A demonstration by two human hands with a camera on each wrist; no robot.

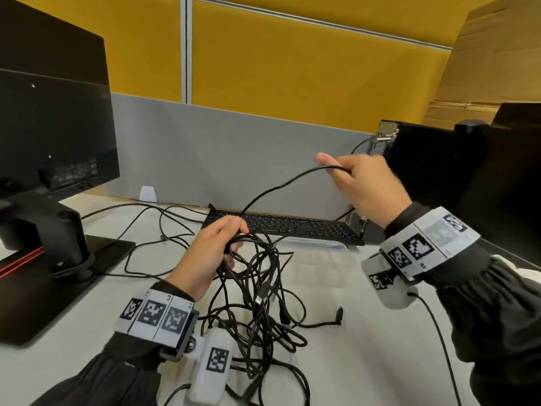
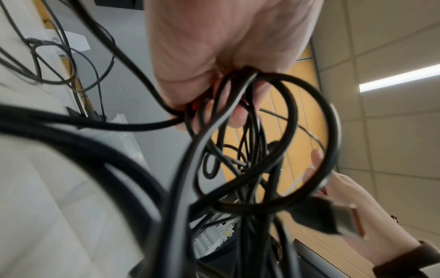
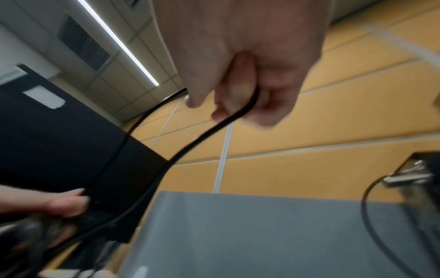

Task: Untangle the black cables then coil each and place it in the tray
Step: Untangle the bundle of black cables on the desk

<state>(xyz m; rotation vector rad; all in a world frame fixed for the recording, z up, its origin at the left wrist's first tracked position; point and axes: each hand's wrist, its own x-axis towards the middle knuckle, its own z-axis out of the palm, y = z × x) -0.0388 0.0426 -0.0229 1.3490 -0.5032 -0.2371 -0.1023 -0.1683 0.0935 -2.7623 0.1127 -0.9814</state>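
A tangle of black cables (image 1: 260, 291) hangs from my left hand (image 1: 216, 244) down onto the white desk (image 1: 366, 361). My left hand (image 2: 223, 75) grips several loops of the tangle (image 2: 250, 141) above the desk. One black cable strand (image 1: 281, 186) runs up and to the right from the tangle to my right hand (image 1: 360, 183), which is raised and pinches it. In the right wrist view, my right hand (image 3: 240, 90) has its fingers curled round that strand (image 3: 190, 148). A clear plastic tray (image 1: 328, 247) lies on the desk behind the tangle.
A black keyboard (image 1: 292, 225) lies behind the tray. A monitor (image 1: 52, 127) on its stand takes up the left. A black computer box (image 1: 433, 159) stands at the right by the grey partition (image 1: 234, 153). Other thin cables (image 1: 152, 227) trail over the desk at left.
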